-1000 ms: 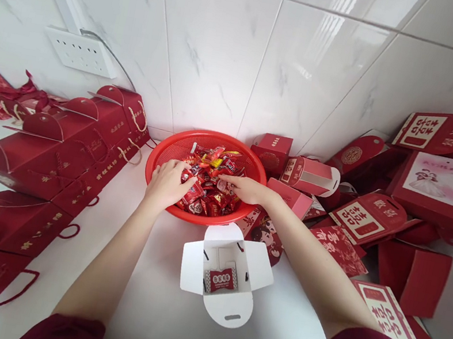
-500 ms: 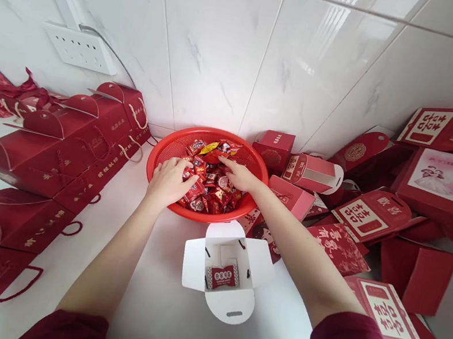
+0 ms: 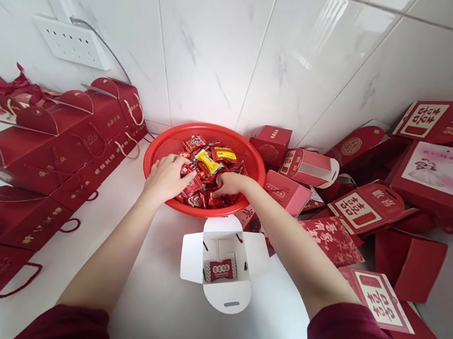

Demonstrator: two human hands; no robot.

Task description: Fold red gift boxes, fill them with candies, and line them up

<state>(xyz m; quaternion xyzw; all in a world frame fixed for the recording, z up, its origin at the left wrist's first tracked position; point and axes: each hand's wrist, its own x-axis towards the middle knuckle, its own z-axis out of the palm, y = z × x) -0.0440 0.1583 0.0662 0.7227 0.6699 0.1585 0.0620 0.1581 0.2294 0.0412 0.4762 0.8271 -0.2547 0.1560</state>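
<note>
A red plastic colander [image 3: 197, 211] stands against the wall, holding a heap of wrapped candies [image 3: 195, 184], mostly red with a couple of yellow ones on top. On the left side of the heap rests my left hand [image 3: 167, 178], its thumb apart from its fingers and no candy visibly gripped. My right hand [image 3: 232, 184] reaches in from the right with curled fingers dug among the candies; whatever lies under the fingertips is hidden. Just in front of the colander sits an open white-lined box [image 3: 225, 298], flaps spread, with a red-and-white packet [image 3: 221, 270] inside.
Closed dark red gift boxes [image 3: 33, 170] with cord handles stand in rows on the left. A jumbled pile of red boxes [image 3: 368, 212] fills the right side. A white power strip [image 3: 71, 43] is fixed to the tiled wall [image 3: 215, 33].
My right hand has drawn nearer and curled its fingers down into the candies. Yellow-wrapped candies now show on top of the heap. My left hand stays on the left side.
</note>
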